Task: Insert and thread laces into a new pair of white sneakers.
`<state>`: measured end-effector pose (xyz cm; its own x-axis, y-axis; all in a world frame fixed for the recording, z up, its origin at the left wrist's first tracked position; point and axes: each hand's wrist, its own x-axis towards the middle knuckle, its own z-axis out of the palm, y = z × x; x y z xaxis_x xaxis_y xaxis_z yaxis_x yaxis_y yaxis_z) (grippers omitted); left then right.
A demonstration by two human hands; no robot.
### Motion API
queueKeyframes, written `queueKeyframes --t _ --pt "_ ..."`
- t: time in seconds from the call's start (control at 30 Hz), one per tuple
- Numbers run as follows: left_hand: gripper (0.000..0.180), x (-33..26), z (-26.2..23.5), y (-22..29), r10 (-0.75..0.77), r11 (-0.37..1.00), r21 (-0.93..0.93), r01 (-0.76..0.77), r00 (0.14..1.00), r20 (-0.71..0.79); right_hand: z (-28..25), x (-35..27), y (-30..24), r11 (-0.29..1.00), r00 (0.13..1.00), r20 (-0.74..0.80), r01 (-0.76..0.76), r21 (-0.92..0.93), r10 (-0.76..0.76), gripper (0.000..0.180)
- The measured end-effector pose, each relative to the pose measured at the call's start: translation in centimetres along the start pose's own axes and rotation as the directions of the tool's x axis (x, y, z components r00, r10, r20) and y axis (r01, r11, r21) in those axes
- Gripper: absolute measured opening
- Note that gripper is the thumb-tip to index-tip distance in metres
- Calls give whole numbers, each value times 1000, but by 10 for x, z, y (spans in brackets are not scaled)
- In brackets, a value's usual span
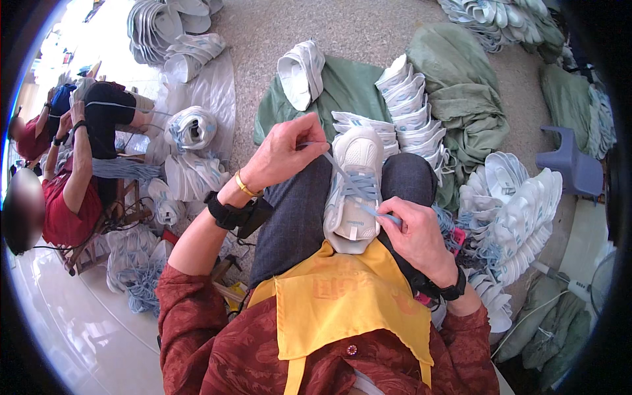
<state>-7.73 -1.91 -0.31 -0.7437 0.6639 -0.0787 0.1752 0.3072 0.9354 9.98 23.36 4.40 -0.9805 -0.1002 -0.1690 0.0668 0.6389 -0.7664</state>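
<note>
A white sneaker (359, 148) rests between my thighs, its toe pointing away from me and its tongue toward my yellow apron (329, 306). Blue-grey shoelace (361, 187) crosses over its upper. My left hand (293, 151), raised to the left of the toe, is closed in a pinch on one lace end, which runs taut down to the eyelets. At the shoe's right side, near the tongue, my right hand (419, 238) pinches the other end of the lace between thumb and finger.
Stacked white shoe uppers (411, 108) stand ahead on green cloth (355, 82), with more uppers (520, 220) piled at my right. A blue-grey plastic stool (569, 161) is far right. At left, a co-worker in a red top (69, 201) sits near bundled laces (125, 169).
</note>
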Motion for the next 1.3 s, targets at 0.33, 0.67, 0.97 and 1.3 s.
queueKeyframes --t 0.33,0.67,0.97,1.3 --pt "15 0 5 -15 16 999 -31 -17 999 -34 6 -2 5 916 924 358 -253 310 134 15" --pt "17 -17 21 10 265 917 336 -215 958 -111 -20 -11 5 847 934 315 -301 438 169 16" --pt "10 -45 66 53 266 939 -289 -186 925 271 -29 -17 -20 821 939 298 -302 484 170 14" --pt "14 -51 29 17 50 817 -571 82 976 211 -67 -65 40 757 849 315 -523 391 424 11"
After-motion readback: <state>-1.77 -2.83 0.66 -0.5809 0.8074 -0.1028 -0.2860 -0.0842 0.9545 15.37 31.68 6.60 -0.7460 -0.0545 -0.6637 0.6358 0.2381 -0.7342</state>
